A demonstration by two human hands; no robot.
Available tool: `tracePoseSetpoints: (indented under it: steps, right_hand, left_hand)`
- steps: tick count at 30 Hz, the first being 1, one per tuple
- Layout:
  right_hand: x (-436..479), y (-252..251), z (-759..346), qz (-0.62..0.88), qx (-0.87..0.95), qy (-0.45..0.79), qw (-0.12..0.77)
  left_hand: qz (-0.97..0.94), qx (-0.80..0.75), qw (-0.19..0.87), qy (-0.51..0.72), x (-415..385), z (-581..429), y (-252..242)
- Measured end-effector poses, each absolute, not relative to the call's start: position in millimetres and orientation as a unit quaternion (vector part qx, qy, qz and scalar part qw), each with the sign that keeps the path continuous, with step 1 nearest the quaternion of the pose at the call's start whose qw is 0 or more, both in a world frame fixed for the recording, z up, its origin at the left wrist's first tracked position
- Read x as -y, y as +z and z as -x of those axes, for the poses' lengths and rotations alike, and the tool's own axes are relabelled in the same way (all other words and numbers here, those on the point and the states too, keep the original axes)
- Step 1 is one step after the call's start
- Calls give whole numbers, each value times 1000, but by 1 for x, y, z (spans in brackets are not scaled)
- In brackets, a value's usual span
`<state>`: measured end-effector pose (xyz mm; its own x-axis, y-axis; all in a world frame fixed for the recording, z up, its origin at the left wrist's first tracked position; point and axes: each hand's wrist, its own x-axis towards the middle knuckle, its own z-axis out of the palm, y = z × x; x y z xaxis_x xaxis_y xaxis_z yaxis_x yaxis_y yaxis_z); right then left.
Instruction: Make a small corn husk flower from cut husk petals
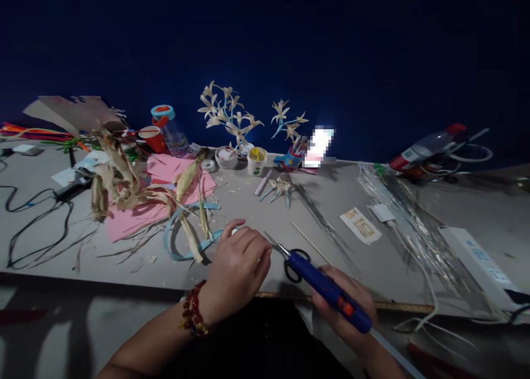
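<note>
Blue glue gun (317, 277), right fingers (324, 308) around it | left fingers (253, 246) bunched, pinch unclear | grey table (244, 205) | dark-blue wall (265, 36)

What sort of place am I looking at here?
Probably a craft workspace: pale, handmade-looking flowers stand at the back of the table, dried husks lie to the left, and the right hand holds what looks like a glue gun.

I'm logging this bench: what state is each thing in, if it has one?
Blue glue gun: held in right hand
Left hand: most fingers curled
Scissors: partly hidden, open or shut unclear
Screen: lit
Tub with yellow contents: open
Blue-lidded bottle: lid on
Red-capped bottle: cap on
Pink paper: strewn with husks
</note>
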<state>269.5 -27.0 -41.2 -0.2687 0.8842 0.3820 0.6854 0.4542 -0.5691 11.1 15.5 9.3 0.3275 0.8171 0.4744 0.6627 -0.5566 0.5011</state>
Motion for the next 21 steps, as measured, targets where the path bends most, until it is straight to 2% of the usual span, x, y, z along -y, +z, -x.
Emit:
tracePoseSetpoints:
  steps: [11,17,21]
  right_hand:
    - [30,-36,-265,506,780,108,353]
    - [26,-34,-272,467,826,85,305]
    - [23,-32,-271,450,836,53,308]
  left_hand:
    - [-818,-455,87,342,-14,-11,11]
    - [-819,-448,83,348,-15,-11,10]
    - [-826,-445,70,339,-15,-11,10]
